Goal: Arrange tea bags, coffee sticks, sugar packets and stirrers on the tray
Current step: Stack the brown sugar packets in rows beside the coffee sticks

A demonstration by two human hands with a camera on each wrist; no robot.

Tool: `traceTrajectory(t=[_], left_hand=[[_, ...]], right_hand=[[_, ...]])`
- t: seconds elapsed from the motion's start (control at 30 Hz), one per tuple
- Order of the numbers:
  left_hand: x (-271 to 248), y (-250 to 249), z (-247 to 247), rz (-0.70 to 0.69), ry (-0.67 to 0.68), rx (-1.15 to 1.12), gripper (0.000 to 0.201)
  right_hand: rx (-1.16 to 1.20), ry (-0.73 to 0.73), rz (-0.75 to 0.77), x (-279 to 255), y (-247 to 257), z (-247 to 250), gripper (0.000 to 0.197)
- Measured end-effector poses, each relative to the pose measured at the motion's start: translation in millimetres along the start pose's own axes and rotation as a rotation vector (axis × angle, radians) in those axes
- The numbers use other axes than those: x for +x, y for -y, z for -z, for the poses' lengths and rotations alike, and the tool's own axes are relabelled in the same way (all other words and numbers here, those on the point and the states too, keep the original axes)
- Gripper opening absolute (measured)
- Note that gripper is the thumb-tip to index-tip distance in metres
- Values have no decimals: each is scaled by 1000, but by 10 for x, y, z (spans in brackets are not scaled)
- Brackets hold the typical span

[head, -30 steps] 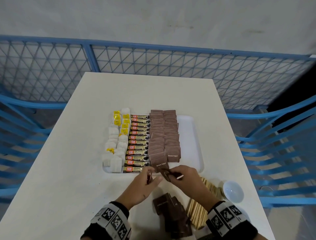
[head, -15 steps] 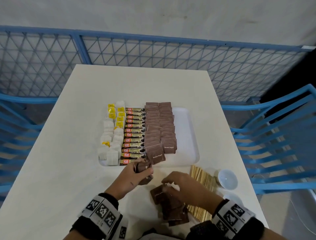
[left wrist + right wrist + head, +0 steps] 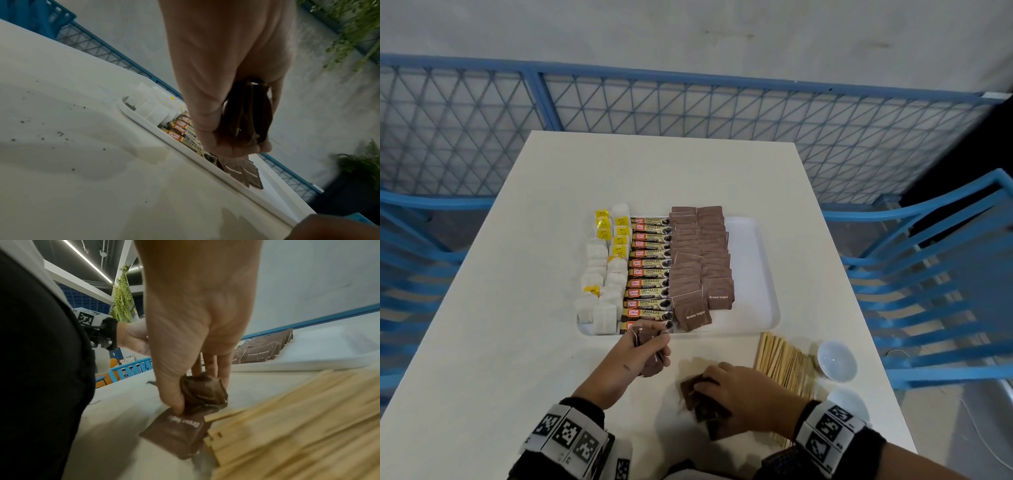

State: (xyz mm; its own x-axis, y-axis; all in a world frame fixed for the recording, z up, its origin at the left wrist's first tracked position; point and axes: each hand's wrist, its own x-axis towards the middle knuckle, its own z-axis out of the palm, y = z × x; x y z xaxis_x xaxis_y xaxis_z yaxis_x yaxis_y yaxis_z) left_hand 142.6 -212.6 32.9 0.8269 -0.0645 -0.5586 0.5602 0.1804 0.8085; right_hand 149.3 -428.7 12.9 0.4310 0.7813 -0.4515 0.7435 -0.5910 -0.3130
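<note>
Head view. A white tray (image 3: pixel 763 274) is shown at the centre of the frame on the desk (image 3: pixel 517 342). From left to right it carries tea bags (image 3: pixel 602 284), coffee sticks (image 3: pixel 650 274) and two columns of brown sugar packets (image 3: pixel 702 260); its right part is bare. A few packets are clasped in the left hand (image 3: pixel 640 356), just below the tray's near edge. The right hand (image 3: pixel 743 394) is laid over a loose pile of packets (image 3: pixel 705 407) at lower centre. Wooden stirrers (image 3: pixel 784 363) lie to the right of it, beside a small white bowl (image 3: pixel 837 360).

Left wrist view. The fingers (image 3: pixel 205 113) are seen curled round a bunch of brown packets (image 3: pixel 246 113), held on edge above the tray rim (image 3: pixel 144 120).

Right wrist view. A folded packet (image 3: pixel 203 391) is pinched between thumb and fingers (image 3: pixel 222 368) over a flat packet (image 3: pixel 176 433), with the stirrers (image 3: pixel 298 426) at lower right.

Handling. The packets are judged light, thin and soft, easily creased and apt to slide on one another; they are best taken by the flat faces or the short edges, a few at a time. The stirrers are judged stiff and light, best pinched at mid-length.
</note>
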Motion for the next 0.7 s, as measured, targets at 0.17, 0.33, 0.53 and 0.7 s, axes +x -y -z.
traceTrajectory(t=[0.17, 0.33, 0.53, 0.7], left_hand=[[0, 4, 18, 6, 0, 16, 12], [-5, 19, 15, -16, 39, 107, 34], [-5, 16, 27, -98, 41, 120, 80], [29, -48, -44, -125, 145, 38, 80]], right_hand=[[56, -56, -39, 125, -6, 111, 36], [325, -164, -114, 208, -23, 326, 26], [786, -395, -175, 302, -43, 572, 13], [1036, -529, -103, 422, 26, 643, 20]])
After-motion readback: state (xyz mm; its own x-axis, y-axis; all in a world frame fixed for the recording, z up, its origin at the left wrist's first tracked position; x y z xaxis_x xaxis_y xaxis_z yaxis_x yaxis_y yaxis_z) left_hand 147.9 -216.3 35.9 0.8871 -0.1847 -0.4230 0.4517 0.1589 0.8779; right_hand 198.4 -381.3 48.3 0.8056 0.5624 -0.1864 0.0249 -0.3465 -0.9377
